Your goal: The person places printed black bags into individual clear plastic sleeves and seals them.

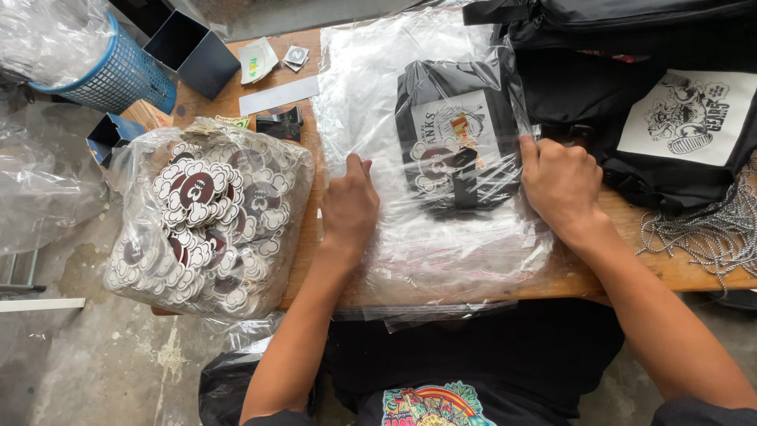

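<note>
Here, both hands flatten a clear plastic bag with a folded black garment inside, on the wooden table.

Left hand lies palm-down, fingers together, pinning the bag's left side; right hand has its fingers curled, pressing at the garment's right edge, seemingly to keep it square. A bagged heap of flower-shaped patches sits just left, within reach.

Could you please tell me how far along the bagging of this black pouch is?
Done: the black pouch, with a printed card on it, already lies inside the clear plastic bag. In hand: the left hand presses the bag flat while the right hand grips its edge. Left: more black bags lie unwrapped, and the sack of stickers sits full.
</note>
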